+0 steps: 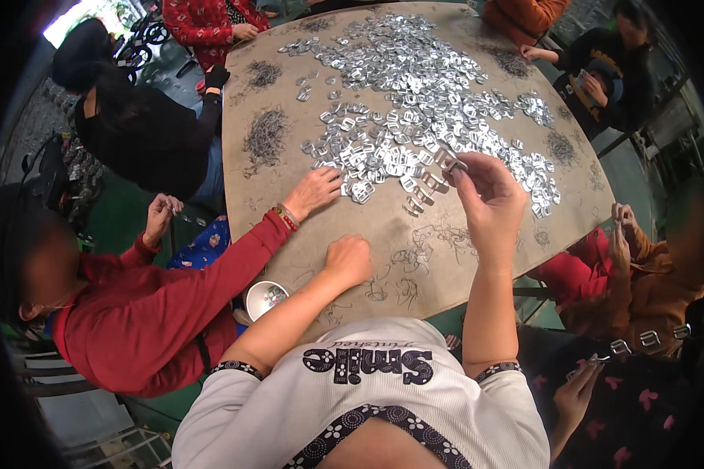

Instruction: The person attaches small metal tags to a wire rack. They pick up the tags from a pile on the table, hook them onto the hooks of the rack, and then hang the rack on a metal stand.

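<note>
My right hand (490, 195) is raised over the near part of the table, thumb and fingers pinched on the top of a row of metal buckles (429, 190). The row slants down to the left from my fingertips, several buckles one after another. My left hand (349, 260) rests closed on the table's near side; whether anything is inside it is hidden. Beyond both hands spreads a big heap of loose silver buckles (399, 78). Thin dark wire pieces (405, 256) lie scattered between my hands.
The brown-topped table (313, 227) has small wire piles (266, 133) along its edges. A white bowl (267, 299) stands by my left forearm. At left, a co-worker's red-sleeved arm (235, 258) reaches to the heap. Other people sit around, one at lower right holding linked buckles (619, 347).
</note>
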### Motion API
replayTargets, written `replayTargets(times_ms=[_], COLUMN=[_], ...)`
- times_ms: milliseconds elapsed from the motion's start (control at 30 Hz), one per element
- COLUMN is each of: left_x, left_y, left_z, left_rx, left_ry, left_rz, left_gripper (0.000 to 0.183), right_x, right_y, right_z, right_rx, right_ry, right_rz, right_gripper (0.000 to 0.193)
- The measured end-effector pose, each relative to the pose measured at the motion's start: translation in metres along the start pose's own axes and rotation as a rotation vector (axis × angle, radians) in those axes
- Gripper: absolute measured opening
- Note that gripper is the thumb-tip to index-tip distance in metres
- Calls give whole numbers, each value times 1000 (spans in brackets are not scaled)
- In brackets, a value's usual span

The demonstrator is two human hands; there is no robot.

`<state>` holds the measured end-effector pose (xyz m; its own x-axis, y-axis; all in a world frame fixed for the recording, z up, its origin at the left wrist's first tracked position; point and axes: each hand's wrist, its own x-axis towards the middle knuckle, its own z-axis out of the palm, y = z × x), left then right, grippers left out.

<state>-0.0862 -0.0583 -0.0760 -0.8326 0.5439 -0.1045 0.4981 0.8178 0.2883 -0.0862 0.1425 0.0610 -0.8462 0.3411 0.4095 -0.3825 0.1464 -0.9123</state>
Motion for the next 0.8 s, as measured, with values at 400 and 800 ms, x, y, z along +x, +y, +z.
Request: replayTargets(times_ms=[400,800], left_x=[21,23], left_y=[38,34], left_z=[-153,-148], left_rx=[-817,-913], left_ry=[575,553], left_rz=[414,380], left_gripper=[11,9], right_x=[-12,-16], right_y=[-7,-11], right_z=[22,35], right_rx=[-63,-98], right_ry=[-87,-168], right_rz=[-27,-85], right_gripper=[23,32])
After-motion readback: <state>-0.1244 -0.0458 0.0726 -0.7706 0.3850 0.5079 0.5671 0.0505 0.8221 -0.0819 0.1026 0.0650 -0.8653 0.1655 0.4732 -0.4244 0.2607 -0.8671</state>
